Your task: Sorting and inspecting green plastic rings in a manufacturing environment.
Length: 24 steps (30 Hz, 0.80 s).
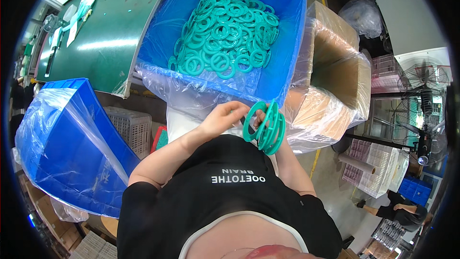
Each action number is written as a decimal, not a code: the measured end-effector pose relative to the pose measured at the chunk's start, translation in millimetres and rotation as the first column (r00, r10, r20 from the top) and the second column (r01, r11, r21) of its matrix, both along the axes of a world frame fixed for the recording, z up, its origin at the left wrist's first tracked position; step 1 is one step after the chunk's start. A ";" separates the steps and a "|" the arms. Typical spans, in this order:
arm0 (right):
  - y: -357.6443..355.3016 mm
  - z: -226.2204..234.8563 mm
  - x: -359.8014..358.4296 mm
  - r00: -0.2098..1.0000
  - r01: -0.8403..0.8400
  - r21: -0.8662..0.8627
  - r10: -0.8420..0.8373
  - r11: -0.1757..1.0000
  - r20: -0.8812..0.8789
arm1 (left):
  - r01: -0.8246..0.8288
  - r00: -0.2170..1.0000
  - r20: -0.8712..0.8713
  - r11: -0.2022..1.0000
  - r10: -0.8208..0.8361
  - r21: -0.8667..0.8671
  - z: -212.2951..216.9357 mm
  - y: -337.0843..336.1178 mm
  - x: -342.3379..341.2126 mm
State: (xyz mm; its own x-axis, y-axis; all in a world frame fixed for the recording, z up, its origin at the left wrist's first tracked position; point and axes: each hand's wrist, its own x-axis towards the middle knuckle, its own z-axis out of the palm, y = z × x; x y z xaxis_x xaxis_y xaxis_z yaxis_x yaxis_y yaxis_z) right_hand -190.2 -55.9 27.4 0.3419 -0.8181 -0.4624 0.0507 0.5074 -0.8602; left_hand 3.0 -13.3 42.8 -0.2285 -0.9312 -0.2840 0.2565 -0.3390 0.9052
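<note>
Several teal plastic rings (275, 132) hang together in front of my chest, with my right hand (259, 116) closed around them. The fingers of that hand pass through the ring openings and are partly covered by the rings. Just left of the bundle is my left hand (223, 117), its thumb and fingers drawn together close to the nearest ring. What it pinches, if anything, is too small to make out. Beyond both hands stands a blue bin (290, 0) lined with clear plastic, holding a large heap of similar teal rings (225, 33).
A green-topped table (120, 24) lies at the far left. Nearer left is a tilted blue bin (103, 148) draped in plastic, beside a grey crate (132, 127). To the right stand plastic-lined cardboard boxes (330, 96) and a fan (424, 100). Another person (402, 211) is at the lower right.
</note>
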 end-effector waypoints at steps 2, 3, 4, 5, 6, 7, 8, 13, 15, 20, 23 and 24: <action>-1.4 0.6 1.2 0.999 0.044 0.029 -0.044 0.999 0.025 | 0.082 0.969 0.240 0.988 -0.050 -0.128 1.3 1.3 -1.3; -1.3 1.1 1.3 0.994 0.035 -0.051 -0.030 0.998 0.101 | 0.064 0.959 0.282 0.992 -0.032 -0.104 1.3 1.9 -1.3; -0.2 1.4 2.2 0.993 0.039 -0.090 -0.028 0.995 0.116 | 0.049 0.943 0.332 0.995 -0.019 -0.081 1.1 1.6 -0.2; 0.7 1.8 3.3 0.992 0.043 -0.124 -0.028 0.991 0.124 | 0.031 0.924 0.383 0.998 -0.006 -0.060 0.8 1.5 1.7; 1.8 2.6 3.5 0.977 0.064 -0.066 -0.049 0.996 0.206 | -0.049 0.934 0.344 0.990 0.092 -0.132 0.4 -0.2 3.0; 3.0 3.1 4.0 0.972 0.097 -0.066 -0.080 0.993 0.220 | -0.073 0.937 0.333 0.991 0.107 -0.112 0.6 -0.9 6.5; 2.8 3.1 4.3 0.966 0.142 -0.057 -0.125 0.988 0.227 | -0.101 0.945 0.307 0.993 0.114 -0.059 1.3 -1.8 10.1; -4.8 4.0 -3.9 0.928 0.096 0.124 -0.134 0.988 0.347 | -0.129 0.891 0.427 0.987 0.158 -0.096 7.0 -4.6 31.9; -6.5 8.7 -10.2 0.970 -0.233 -0.611 0.136 0.757 -0.201 | 0.016 0.871 0.492 0.998 0.017 -0.063 5.2 -8.0 36.5; -1.0 28.0 -7.9 0.805 -0.593 -0.805 0.047 0.008 -0.592 | 0.097 0.845 0.535 0.982 0.006 -0.164 -11.8 -18.3 28.3; -4.9 16.6 11.7 0.991 0.070 -0.154 -0.086 0.986 -0.105 | -0.147 0.970 0.143 0.947 0.194 -0.286 -26.9 -17.5 23.6; -10.5 11.4 16.8 0.987 0.145 -0.057 -0.149 0.988 -0.065 | -0.114 0.980 0.122 0.946 0.157 -0.303 -30.3 -11.6 20.4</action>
